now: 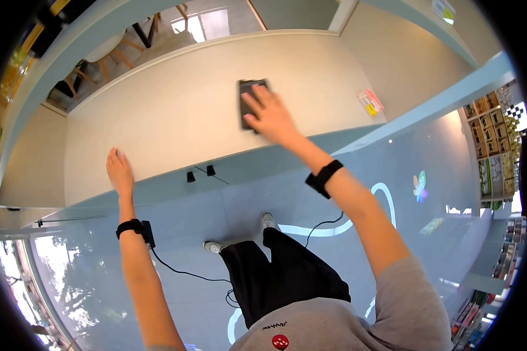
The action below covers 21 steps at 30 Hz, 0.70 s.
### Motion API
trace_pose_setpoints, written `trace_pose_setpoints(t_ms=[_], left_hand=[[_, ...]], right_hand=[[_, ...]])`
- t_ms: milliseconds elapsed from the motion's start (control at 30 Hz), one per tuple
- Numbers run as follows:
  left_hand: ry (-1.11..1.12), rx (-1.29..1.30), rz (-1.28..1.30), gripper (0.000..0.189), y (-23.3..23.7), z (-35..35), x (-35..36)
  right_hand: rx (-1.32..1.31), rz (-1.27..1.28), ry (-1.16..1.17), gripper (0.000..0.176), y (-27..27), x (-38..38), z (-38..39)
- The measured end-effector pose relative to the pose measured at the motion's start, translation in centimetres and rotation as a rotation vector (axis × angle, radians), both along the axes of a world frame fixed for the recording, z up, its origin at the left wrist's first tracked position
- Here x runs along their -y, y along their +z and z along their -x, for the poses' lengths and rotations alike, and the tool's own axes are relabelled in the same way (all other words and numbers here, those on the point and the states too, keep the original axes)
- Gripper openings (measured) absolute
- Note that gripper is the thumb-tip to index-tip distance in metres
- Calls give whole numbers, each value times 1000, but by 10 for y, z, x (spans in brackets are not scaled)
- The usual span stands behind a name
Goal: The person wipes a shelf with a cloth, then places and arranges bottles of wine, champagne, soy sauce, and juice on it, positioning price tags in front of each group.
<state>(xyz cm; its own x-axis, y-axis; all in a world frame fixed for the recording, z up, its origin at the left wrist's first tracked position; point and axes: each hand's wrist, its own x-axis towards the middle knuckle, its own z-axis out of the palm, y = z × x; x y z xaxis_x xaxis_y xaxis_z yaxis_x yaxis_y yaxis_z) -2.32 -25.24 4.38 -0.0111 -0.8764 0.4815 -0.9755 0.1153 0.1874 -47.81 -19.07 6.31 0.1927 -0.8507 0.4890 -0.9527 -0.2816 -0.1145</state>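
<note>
On the cream counter [181, 111], a flat black object [247, 88] lies right of the middle. My right hand [270, 119] rests over it with spread fingers, covering its right part; what the object is I cannot make out. Farther left, my left hand [119, 169] lies flat at the counter's front edge, holding nothing. Black bands with cables are strapped round both wrists.
A small pink and yellow packet [370, 102] lies at the counter's right end. Side panels close both ends. Chairs [110, 51] stand beyond the counter, and stocked shelves [490, 131] are at the far right. Cables hang near my legs.
</note>
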Motion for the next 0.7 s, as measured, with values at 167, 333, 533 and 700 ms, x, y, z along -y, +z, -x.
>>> trace_pose_setpoints(t_ms=[167,333,533,700], left_hand=[[87,9,-37,36,0,19,-9],[-183,-92,28,37,10,139,-43],[-506,-337,-70,38,51,327,-93],[-803,-298,-169,45,72,417,-115]], right_hand=[[0,-24,-325,54,-2,-38,120],[62,-11,-426,53,-3,-42,116],[201,0,-223,52,-1,-62,77],[371,238,-427,50,28,-63,155]])
